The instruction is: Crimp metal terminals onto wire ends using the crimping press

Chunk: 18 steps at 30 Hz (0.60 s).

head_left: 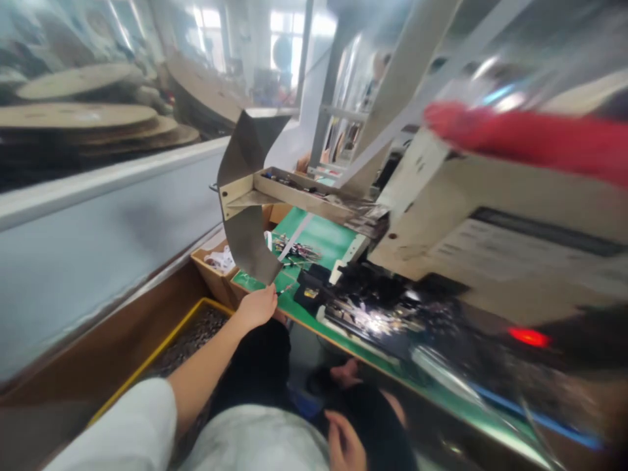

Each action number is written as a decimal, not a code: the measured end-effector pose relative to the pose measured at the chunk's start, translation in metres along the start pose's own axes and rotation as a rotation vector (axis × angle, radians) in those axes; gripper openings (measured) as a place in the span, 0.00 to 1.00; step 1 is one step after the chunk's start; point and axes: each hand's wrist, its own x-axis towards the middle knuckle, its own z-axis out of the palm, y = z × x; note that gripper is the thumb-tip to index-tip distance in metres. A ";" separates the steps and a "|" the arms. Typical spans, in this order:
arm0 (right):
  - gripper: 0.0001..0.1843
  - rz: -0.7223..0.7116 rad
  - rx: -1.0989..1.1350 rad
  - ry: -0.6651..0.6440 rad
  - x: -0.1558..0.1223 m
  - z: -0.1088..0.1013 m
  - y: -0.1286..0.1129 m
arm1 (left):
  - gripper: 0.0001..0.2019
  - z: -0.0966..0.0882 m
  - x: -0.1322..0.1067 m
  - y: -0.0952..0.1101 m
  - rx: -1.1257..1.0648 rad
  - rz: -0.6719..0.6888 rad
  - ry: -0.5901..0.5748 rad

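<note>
My left hand (258, 306) reaches forward to the near edge of the green work mat (324, 239). Its fingers are curled, pinched on a small thin part that I cannot name, just below a bent grey metal sheet (250, 222). My right hand (346, 445) rests low by my lap, fingers loosely bent; whether it holds anything is hidden. Small wired components (294, 250) lie on the mat beyond my left hand. A black fixture (311, 288) sits just right of that hand.
A large beige machine (490, 229) with a red part (530, 137) overhangs the right side. A yellow-rimmed tray (161, 347) of small dark parts stands at lower left, a cardboard box (216, 265) behind it. Cardboard reels (83, 118) are stacked beyond the grey partition.
</note>
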 end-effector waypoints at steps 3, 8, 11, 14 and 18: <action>0.19 0.113 0.218 -0.301 0.028 0.042 -0.024 | 0.09 -0.003 -0.028 -0.026 -0.171 0.028 -0.098; 0.25 0.298 0.651 -0.606 0.087 0.104 -0.083 | 0.09 -0.001 -0.069 -0.045 -0.498 0.011 -0.277; 0.22 0.250 0.791 -0.621 0.106 0.120 -0.111 | 0.09 0.003 -0.088 -0.039 -0.877 0.020 -0.470; 0.11 0.182 0.807 -0.608 0.111 0.116 -0.126 | 0.12 0.006 -0.096 -0.025 -1.110 0.046 -0.635; 0.11 0.187 0.657 -0.501 0.113 0.093 -0.124 | 0.13 0.012 -0.087 -0.004 -0.984 0.136 -0.654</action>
